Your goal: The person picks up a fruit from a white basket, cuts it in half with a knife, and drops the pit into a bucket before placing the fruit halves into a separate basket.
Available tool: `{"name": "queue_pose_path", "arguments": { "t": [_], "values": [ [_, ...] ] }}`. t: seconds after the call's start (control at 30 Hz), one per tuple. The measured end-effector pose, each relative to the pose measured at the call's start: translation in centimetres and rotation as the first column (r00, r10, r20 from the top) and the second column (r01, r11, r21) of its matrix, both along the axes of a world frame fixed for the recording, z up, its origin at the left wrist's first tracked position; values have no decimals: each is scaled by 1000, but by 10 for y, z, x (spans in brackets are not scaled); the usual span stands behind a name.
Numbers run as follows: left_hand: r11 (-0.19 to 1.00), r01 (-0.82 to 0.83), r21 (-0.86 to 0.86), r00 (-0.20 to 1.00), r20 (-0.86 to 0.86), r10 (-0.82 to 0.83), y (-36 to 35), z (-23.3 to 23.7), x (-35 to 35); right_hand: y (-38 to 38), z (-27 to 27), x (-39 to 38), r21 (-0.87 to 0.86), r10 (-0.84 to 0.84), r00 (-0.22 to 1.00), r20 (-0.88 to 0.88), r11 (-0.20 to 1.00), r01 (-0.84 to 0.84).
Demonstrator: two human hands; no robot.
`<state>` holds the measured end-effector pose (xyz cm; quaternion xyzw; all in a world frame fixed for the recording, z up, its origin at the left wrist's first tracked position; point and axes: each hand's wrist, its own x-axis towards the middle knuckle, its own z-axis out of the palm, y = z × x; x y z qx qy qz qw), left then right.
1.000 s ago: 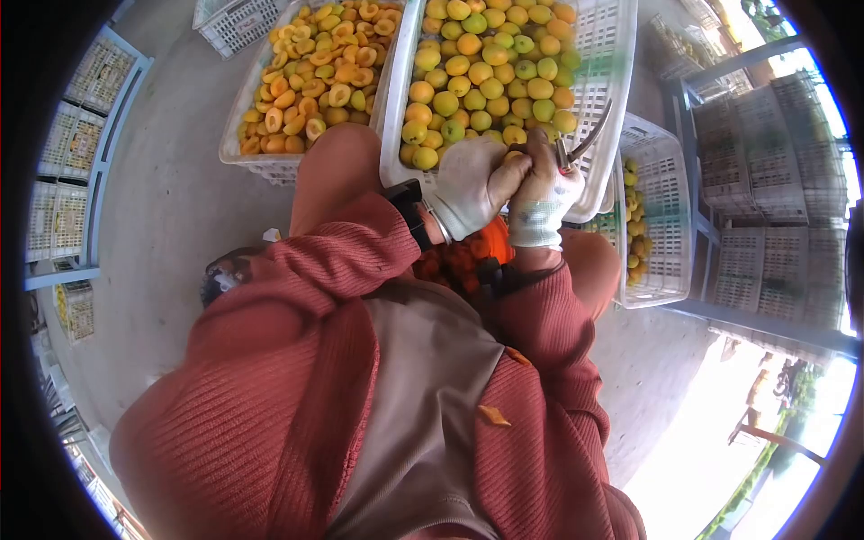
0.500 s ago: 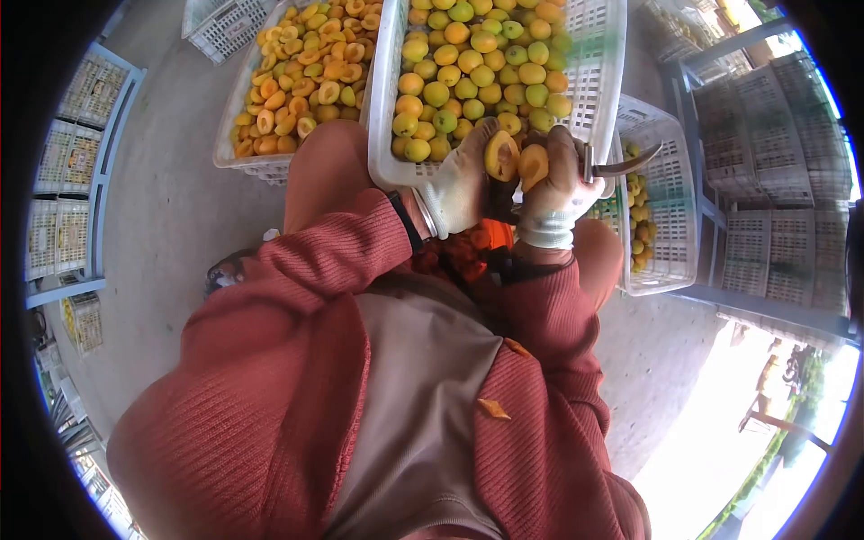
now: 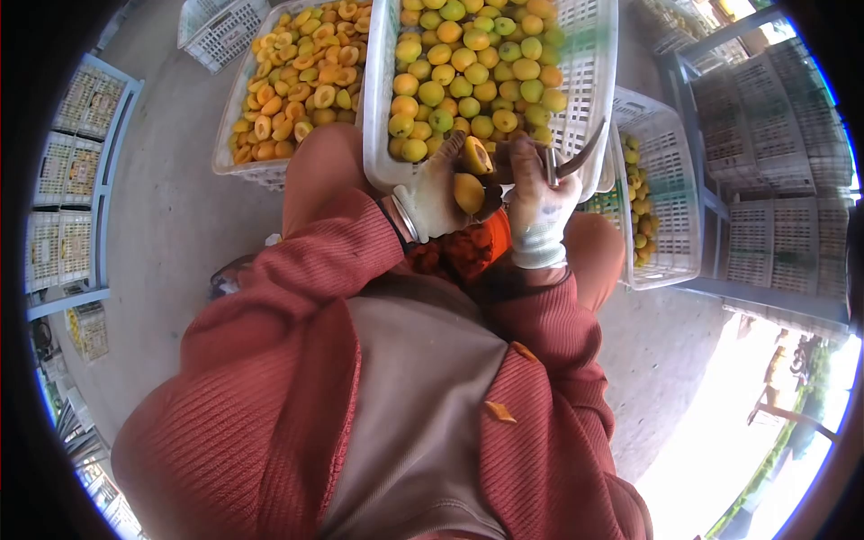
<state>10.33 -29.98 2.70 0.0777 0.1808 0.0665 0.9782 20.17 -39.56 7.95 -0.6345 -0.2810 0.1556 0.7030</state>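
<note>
My left hand (image 3: 434, 193), in a pale glove with bare fingertips, is closed on two apricot halves. The upper half (image 3: 477, 157) shows its cut face and dark centre; the lower half (image 3: 469, 193) lies against the fingers. Close beside it, my right hand (image 3: 538, 193), gloved likewise, grips a knife whose curved blade (image 3: 587, 151) points up and right. Both hands are over the near edge of a white crate (image 3: 583, 99) of whole apricots (image 3: 463, 76). Below them, between the knees, an orange container (image 3: 495, 236) holds dark reddish pieces.
A crate of halved apricots (image 3: 297, 90) stands on the left. Another white crate (image 3: 670, 180) with some fruit is at the right. Stacked crates (image 3: 778, 135) line the right side, and a blue rack (image 3: 103, 180) with crates stands far left. Orange scraps (image 3: 500, 412) lie on the jacket.
Both hands have shifted slightly left and apart. The half that was at my right hand's fingers is now in my left hand with the other, and the knife blade points more upward.
</note>
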Motion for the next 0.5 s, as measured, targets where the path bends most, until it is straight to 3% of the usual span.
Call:
{"name": "queue_pose_path", "arguments": {
  "t": [0.03, 0.1, 0.13, 0.17, 0.2, 0.23, 0.37, 0.5],
  "values": [
    [1000, 2, 1, 1000, -1, -2, -3, 9, -2, -1, 19, -1, 106, -14, 975, -222, 994, 39],
    [885, -35, 465, 972, -192, 139, -12, 24, 0, -6, 19, 18, 171, -38, 966, -255, 982, 84],
    [722, -107, 684, 989, -3, 149, -16, 16, -3, -7, 16, 26, 244, -28, 971, -238, 966, 87],
    [723, -103, 683, 990, -4, 144, -11, 11, -3, -6, 12, 35, 316, -7, 945, -326, 942, 116],
    [907, 28, 421, 998, 33, -46, -4, 12, -1, -6, 17, 36, 315, -40, 945, -325, 937, 149],
    [972, 196, 128, 969, 125, -212, 0, 13, 1, -6, 23, 36, 316, -72, 943, -324, 931, 180],
    [955, 191, 227, 953, 190, -236, -11, 22, 2, -4, 15, 34, 359, -22, 908, -418, 914, 188],
    [924, 182, 336, 971, 85, -222, -12, 27, -1, -3, 15, 25, 352, 7, 895, -445, 921, 168]
  ]
}}
